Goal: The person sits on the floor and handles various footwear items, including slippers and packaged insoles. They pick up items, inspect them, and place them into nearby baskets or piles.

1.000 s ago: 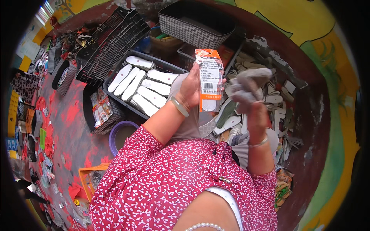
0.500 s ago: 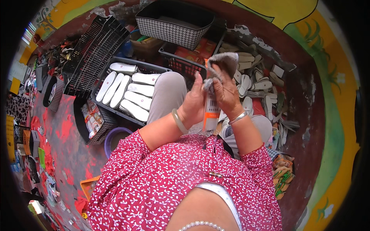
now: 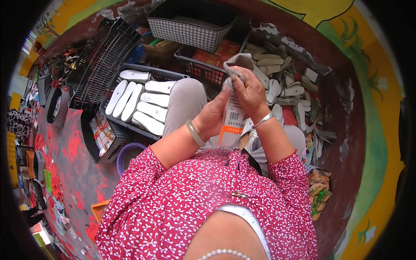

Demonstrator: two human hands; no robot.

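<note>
In front of my lap, both hands are raised together around a clear plastic packet with a barcode and an orange band. My left hand closes on the packet's upper left side, its fingers partly hidden behind it. From the packet's upper end sticks a soft, grey, fuzzy piece, bent over at its top. My right hand grips this grey piece, its thumb pressed against the near side. How far the piece reaches inside the packet is hidden by my hands.
Left of my knee, a dark crate holds rows of white insoles. Many loose insoles are heaped at the right by the wall. A houndstooth basket sits atop another crate. A purple tub stands left.
The packet has tilted, its lower end swinging left. My right hand has closed further over the grey piece, whose top now bends differently. My left hand has shifted slightly left and down.
</note>
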